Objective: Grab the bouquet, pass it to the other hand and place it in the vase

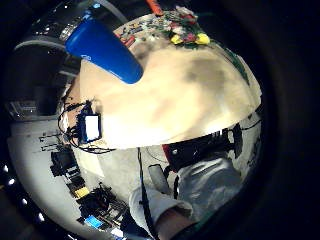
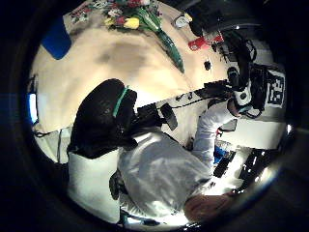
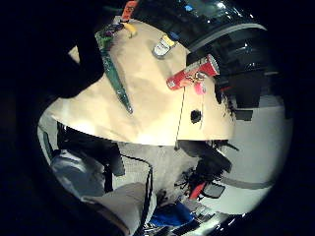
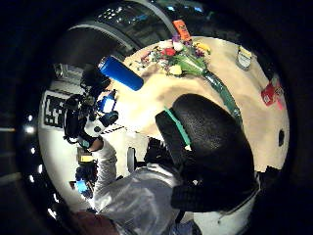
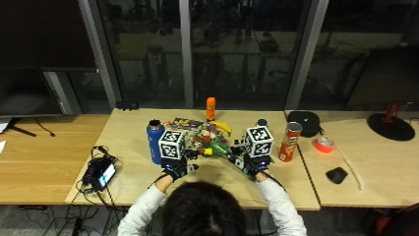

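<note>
Both hands — left hand (image 5: 175, 169), right hand (image 5: 256, 167) — flank bouquet (image 5: 211, 139) (lying mid-table (image 5: 131, 129)).

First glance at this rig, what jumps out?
The bouquet of red and yellow flowers lies mid-table between the raised left hand and right hand. A tall blue bottle stands to its left, a red chip can to its right, and an orange bottle behind it.

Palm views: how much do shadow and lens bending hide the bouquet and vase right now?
Left little finger side view: the blue vase looms bent and large, a dark shadow patch on the table, the bouquet small at the far edge. Right thumb side view: the person's head covers the middle; the bouquet shows beyond it. Outside view: dark windows with reflections, the table evenly lit.
</note>
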